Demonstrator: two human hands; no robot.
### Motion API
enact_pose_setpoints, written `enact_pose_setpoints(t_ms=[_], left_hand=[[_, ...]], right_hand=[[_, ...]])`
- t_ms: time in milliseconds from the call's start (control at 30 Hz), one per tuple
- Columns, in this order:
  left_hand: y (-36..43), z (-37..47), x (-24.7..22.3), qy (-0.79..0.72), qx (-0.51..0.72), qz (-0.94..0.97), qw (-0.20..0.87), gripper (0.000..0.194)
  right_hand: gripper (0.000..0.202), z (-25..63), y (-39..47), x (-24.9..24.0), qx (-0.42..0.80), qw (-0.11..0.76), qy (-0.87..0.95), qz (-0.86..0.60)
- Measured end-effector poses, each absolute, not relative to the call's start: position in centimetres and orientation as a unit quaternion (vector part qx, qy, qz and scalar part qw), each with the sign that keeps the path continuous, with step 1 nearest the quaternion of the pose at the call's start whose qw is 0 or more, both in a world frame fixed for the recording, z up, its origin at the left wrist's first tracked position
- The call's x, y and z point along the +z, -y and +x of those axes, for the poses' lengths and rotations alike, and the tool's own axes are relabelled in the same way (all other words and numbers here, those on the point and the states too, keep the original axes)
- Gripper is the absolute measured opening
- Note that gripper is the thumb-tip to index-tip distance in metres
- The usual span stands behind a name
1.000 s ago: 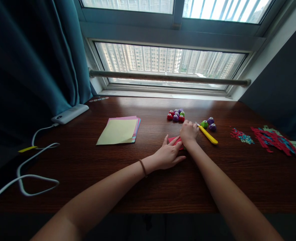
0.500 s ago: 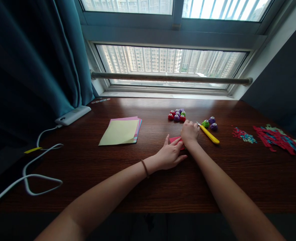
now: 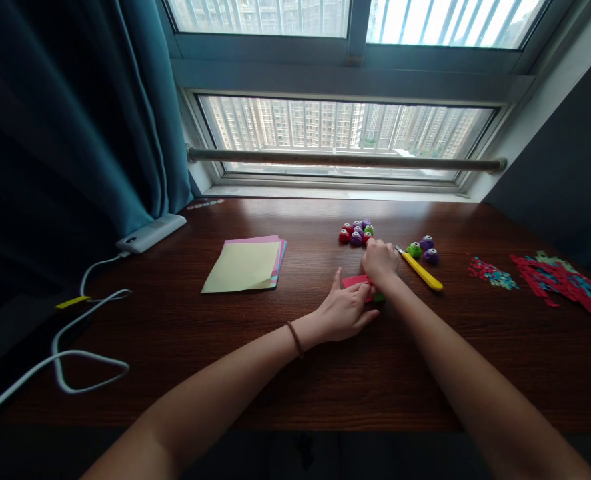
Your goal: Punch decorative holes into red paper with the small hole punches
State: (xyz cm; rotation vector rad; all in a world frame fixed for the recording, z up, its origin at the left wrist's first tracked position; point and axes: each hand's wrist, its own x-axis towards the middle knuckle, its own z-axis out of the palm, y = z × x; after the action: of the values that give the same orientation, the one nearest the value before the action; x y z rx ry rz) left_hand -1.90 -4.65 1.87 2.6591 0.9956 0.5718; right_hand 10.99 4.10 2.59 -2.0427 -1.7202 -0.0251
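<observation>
My left hand [image 3: 346,308] lies with its fingers spread on a small red paper piece [image 3: 354,281] on the brown table. A bit of green [image 3: 378,297] shows at the right of the red paper. My right hand [image 3: 380,259] is closed just beyond the paper; what its fingers hold, if anything, is hidden. Round red, purple and green pieces [image 3: 356,233] stand in a cluster behind my right hand. A yellow cutter [image 3: 422,270] lies right of that hand, beside a few more green and purple round pieces [image 3: 426,244].
A stack of coloured paper [image 3: 245,267] lies at the left. Tiny red and blue bits [image 3: 493,273] and a pile of red, blue and green strips [image 3: 563,283] are at the right. A white power bank [image 3: 151,233] with a cable sits by the curtain.
The view has shifted slightly. More of the red paper now shows between my hands, and the green bit beside it is easier to see. Both hands stay in nearly the same place.
</observation>
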Motion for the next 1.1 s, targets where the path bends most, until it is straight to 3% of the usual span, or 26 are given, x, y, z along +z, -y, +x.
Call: enact_pose_setpoints(t_ms=[67, 167, 267, 433, 567, 700, 1100], left_hand=[[4.7, -1.9, 1.9, -0.336, 0.202, 0.911, 0.128, 0.036], [4.7, -2.0, 2.0, -0.325, 0.210, 0.912, 0.138, 0.036], [4.7, -2.0, 2.0, -0.325, 0.214, 0.910, 0.143, 0.035], [4.8, -2.0, 1.9, -0.333, 0.211, 0.907, 0.150, 0.029], [4.8, -1.9, 1.9, -0.341, 0.199, 0.908, 0.141, 0.026], [4.8, -1.8, 1.5, -0.344, 0.199, 0.909, 0.129, 0.029], [4.7, -1.8, 1.2, -0.344, 0.193, 0.909, 0.134, 0.032]], right_hand=[[0.020, 11.2, -4.9, 3.9, 0.097, 0.399, 0.573, -0.709], [0.020, 11.2, -5.9, 6.9, 0.326, 0.663, 0.402, -0.540], [0.031, 10.8, -5.5, 9.2, 0.446, 0.750, 0.305, -0.381], [0.045, 9.8, -3.2, 6.5, 0.320, 0.761, 0.379, -0.419], [0.048, 9.5, -3.1, 2.9, 0.218, 0.659, 0.466, -0.548], [0.049, 9.5, -3.7, 2.2, 0.151, 0.591, 0.525, -0.593], [0.049, 9.4, -3.5, 2.3, 0.120, 0.558, 0.554, -0.605]])
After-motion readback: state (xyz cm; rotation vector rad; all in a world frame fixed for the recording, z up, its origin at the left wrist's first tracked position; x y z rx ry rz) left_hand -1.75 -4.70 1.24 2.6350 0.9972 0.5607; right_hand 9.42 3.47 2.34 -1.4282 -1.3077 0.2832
